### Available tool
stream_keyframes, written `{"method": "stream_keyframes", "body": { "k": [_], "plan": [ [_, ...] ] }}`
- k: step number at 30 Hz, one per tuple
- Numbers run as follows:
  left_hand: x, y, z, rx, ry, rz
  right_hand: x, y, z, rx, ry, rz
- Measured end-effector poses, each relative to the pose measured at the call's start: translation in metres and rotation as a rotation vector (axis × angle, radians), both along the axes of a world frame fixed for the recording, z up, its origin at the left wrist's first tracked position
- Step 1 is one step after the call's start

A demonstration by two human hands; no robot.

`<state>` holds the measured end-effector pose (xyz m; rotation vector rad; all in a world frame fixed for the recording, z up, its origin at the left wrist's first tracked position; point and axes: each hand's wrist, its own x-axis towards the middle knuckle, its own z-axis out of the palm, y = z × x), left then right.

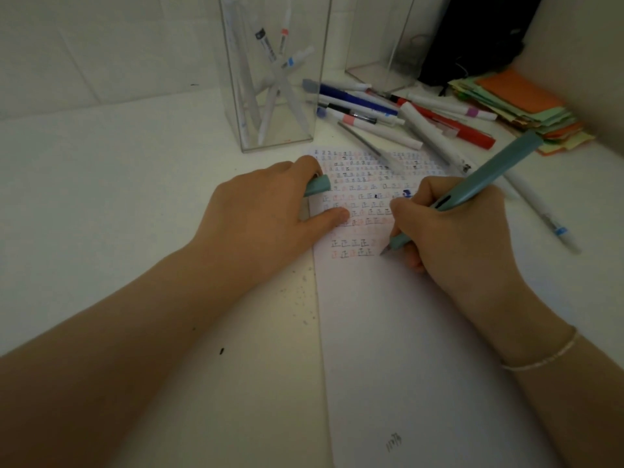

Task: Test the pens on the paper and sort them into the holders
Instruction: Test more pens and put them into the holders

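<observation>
— What is your right hand (452, 228) doing?
— Your fingers are curled round a teal pen (486, 177), its tip down on the paper (388, 332) just right of the lowest row of marks, its barrel slanting up to the far right.

— And your left hand (266, 211)?
— It lies on the paper's left edge, fingers curled round the teal cap (317, 185), thumb flat on the sheet.

— Where are the other pens?
— A loose pile of pens (388, 109) lies just beyond the paper's far edge. One white pen (543, 214) lies apart, right of your right hand. Several white pens stand tilted in the near clear holder (270, 72), at the far left of the paper. A second clear holder (381, 42) stands farther right; its contents cannot be told.

— Anything else?
— A stack of coloured notes (520, 106) at the far right, and a thin bracelet (547, 356) on your right wrist.
</observation>
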<state>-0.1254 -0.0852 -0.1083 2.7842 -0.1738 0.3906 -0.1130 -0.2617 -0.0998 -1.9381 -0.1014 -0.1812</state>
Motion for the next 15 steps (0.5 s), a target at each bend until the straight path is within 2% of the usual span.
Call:
{"method": "stream_keyframes", "body": {
  "k": [3, 8, 11, 15],
  "plan": [
    [-0.001, 0.000, 0.001, -0.063, -0.037, -0.027, 0.002, -0.004, 0.000, 0.088, 0.026, 0.020],
    [-0.005, -0.006, 0.006, -0.273, -0.074, -0.169, 0.003, -0.013, 0.012, 0.649, 0.202, 0.175],
    [-0.007, -0.009, 0.007, -0.320, -0.037, -0.307, 0.003, -0.012, 0.014, 0.754, 0.247, 0.215],
    [-0.010, -0.012, 0.010, -0.310, -0.021, -0.437, 0.003, -0.010, 0.014, 0.786, 0.246, 0.245]
  ]
}}
